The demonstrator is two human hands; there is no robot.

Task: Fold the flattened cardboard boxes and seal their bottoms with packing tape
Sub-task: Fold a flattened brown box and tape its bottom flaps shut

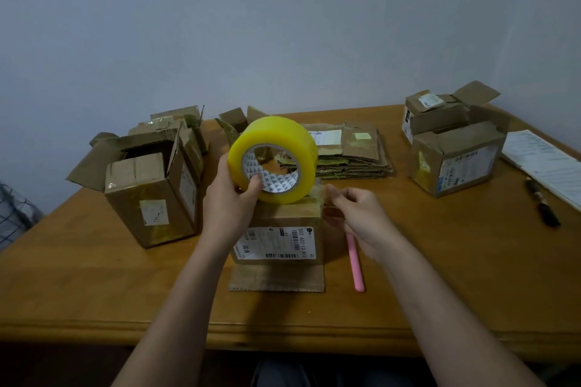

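A small cardboard box [283, 220] with a white shipping label stands in front of me, one flap lying flat on the table toward me. My left hand [231, 198] grips a big yellow roll of packing tape [283, 148] just above the box's top, thumb inside the core. My right hand [355, 214] pinches the clear loose end of the tape at the box's upper right corner. A stack of flattened cardboard boxes [349, 151] lies behind the roll.
Folded boxes with open flaps stand at the left [151, 185] and the right [456, 154]. A pink stick-like tool [356, 264] lies right of the box. A dark marker [542, 207] and paper sheets [540, 160] lie at the far right. The table's front edge [283, 333] is close to me.
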